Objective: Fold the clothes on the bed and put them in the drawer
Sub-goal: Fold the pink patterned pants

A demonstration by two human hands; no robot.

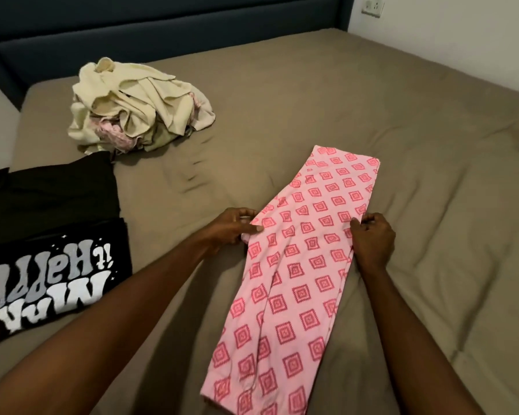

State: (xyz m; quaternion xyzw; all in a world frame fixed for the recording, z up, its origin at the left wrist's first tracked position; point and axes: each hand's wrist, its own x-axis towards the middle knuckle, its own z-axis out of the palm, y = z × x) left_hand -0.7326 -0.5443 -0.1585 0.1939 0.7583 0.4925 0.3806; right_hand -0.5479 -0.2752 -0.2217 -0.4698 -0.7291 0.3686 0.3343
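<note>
Wide bed (327,94) under a taupe fitted sheet, dark blue padded headboard (162,28) behind it, white wall socket (372,6) up in the corner. Left of the long pink diamond-print cotton garment (300,265) lie a folded black printed T-shirt (54,259) and, farther back, a crumpled cream cloth heap (138,106). My left hand (232,226) pinches the garment's left edge, my right hand (373,239) its right edge, fingers (256,228) clamped on fabric.
</note>
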